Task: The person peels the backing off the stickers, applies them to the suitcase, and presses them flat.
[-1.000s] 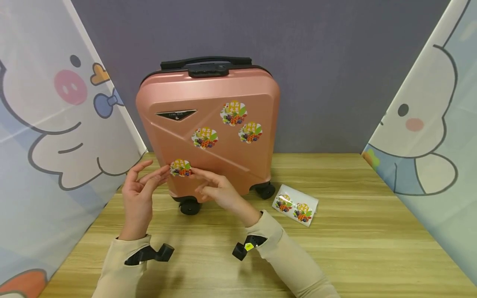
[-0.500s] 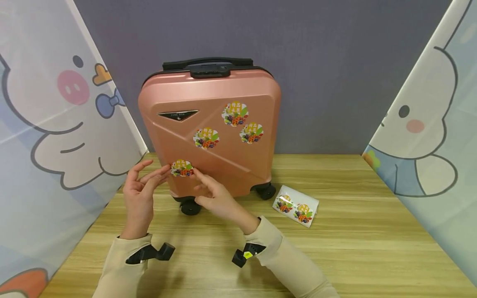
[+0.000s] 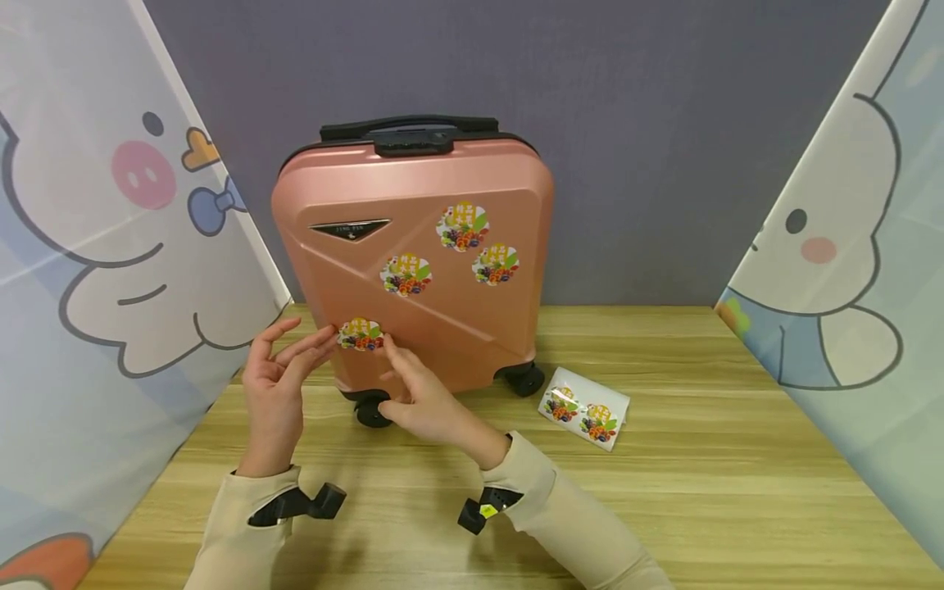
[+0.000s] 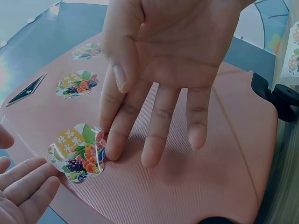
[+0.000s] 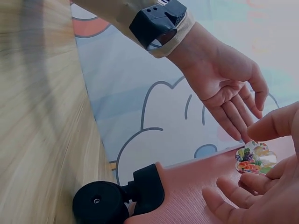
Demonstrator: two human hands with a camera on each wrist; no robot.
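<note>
A pink suitcase stands upright on the wooden table, with several fruit-print stickers on its front. My left hand has extended fingertips at the left edge of the lowest sticker. From the lower right, my right hand reaches to the same sticker, an index fingertip at its right edge and the thumb spread away below. In the left wrist view, this sticker lies on the ribbed shell between the fingertips of both hands, a glossy crease near its right side. Above it sit three other stickers, one of them the middle sticker.
A white backing sheet with two fruit stickers lies on the table, right of the suitcase's black wheel. A grey panel rises behind, and cartoon-printed panels flank both sides.
My right hand has shifted slightly lower, its index fingertip now at the sticker's lower right edge and its thumb spread farther from the fingers. My left hand stays in place.
</note>
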